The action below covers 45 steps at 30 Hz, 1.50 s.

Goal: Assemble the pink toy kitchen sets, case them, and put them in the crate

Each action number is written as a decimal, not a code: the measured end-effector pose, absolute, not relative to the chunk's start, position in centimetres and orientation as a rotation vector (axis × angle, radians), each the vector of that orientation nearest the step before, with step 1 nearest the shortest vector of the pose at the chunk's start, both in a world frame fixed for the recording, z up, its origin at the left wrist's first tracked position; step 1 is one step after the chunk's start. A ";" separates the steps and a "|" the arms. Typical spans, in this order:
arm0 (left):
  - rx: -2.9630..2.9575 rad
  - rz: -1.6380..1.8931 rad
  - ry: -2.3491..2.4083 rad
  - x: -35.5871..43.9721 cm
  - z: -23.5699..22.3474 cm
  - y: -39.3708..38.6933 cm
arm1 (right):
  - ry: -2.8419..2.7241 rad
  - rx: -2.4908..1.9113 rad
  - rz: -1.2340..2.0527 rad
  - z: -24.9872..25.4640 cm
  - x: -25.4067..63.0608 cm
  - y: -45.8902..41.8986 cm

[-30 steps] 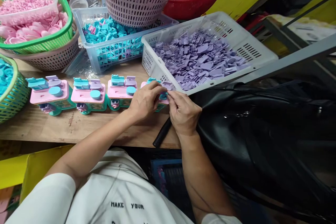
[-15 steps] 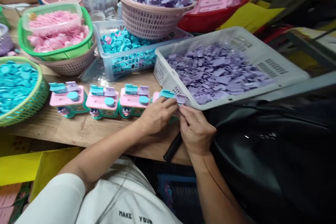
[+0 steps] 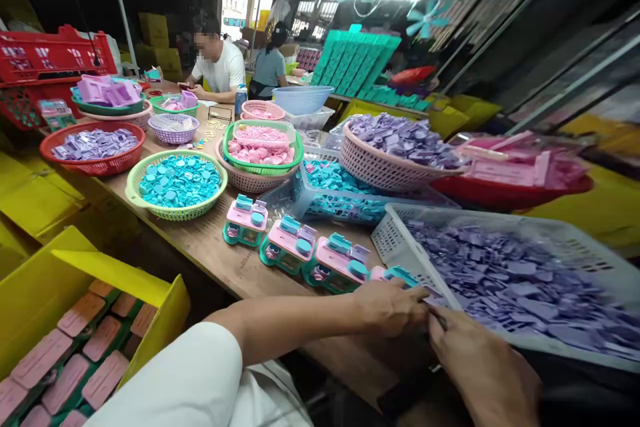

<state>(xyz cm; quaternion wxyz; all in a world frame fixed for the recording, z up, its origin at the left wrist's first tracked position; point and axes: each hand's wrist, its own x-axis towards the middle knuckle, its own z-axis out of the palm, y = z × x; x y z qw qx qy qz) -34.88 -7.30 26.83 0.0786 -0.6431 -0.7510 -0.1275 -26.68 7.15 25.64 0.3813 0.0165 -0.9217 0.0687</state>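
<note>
Four small pink-and-teal plastic toys stand in a row at the table's edge, each topped with blue and purple parts. The rightmost toy (image 3: 384, 273) is mostly covered by my left hand (image 3: 393, 307), whose fingers are curled over it. Beside its right end, my right hand (image 3: 473, 353) has its fingers pinched together, close to a purple part (image 3: 433, 291). What those fingers grip is blurred and partly hidden. The uncovered toys are the left one (image 3: 245, 219), the second (image 3: 289, 245) and the third (image 3: 336, 263).
A white crate (image 3: 425, 260) of purple pieces flanks my right hand. Behind the row stand a blue bin (image 3: 330, 203) and a pink basket (image 3: 380, 170). A green basket (image 3: 175, 213) holds blue discs. Lower left, a yellow box (image 3: 170, 313) contains toys. Two people sit farther back.
My view has swung up and to the left, bringing in the room, other people and the yellow box's contents. Both hands remain at the rightmost toy.
</note>
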 end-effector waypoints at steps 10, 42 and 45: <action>-0.248 -0.872 -2.583 -43.2 32.4 -34.9 | -2.851 0.547 0.435 35.3 -44.8 -24.6; -0.388 -2.222 -2.469 -62.1 35.7 -32.7 | -2.715 0.941 1.037 36.3 -64.4 -14.9; -0.170 -2.583 -2.197 -61.5 36.2 -31.8 | -2.723 1.078 1.011 36.7 -64.5 -15.5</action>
